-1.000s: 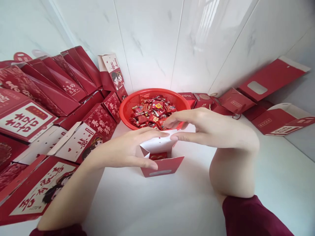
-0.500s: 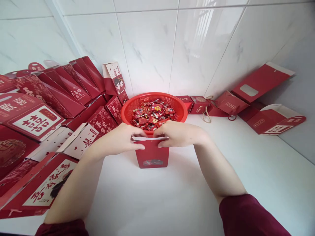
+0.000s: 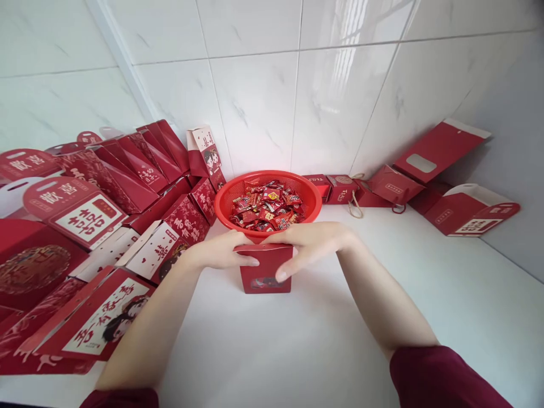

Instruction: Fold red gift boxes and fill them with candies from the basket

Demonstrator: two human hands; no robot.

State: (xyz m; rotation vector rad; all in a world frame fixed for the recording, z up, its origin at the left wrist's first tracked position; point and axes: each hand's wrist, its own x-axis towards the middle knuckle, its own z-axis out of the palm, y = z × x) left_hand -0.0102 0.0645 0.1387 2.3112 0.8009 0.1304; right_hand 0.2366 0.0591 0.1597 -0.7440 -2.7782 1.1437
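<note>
A small red box [image 3: 266,276] stands upright on the white table, with a clear window low on its front that shows wrapped contents. My left hand [image 3: 225,250] grips its upper left edge, thumb on the front face and fingers behind. On the upper right, my right hand [image 3: 312,245] holds the same box, its thumb stretched down the front and its other fingers behind the top edge. Right behind the box sits a red plastic basket [image 3: 312,212] with red wrapped sweets [image 3: 267,207] in it.
Many red and white boxes [image 3: 102,317] crowd the left side. A tall box [image 3: 206,156] leans on the tiled wall [image 3: 255,113]. Small red boxes [image 3: 340,190] with string handles line the wall, and larger ones [image 3: 444,150] stand at the right on the white table [image 3: 314,351].
The box's top, which showed white edges, now shows a closed red edge. My right thumb has moved down the front. The camera view has shifted slightly.
</note>
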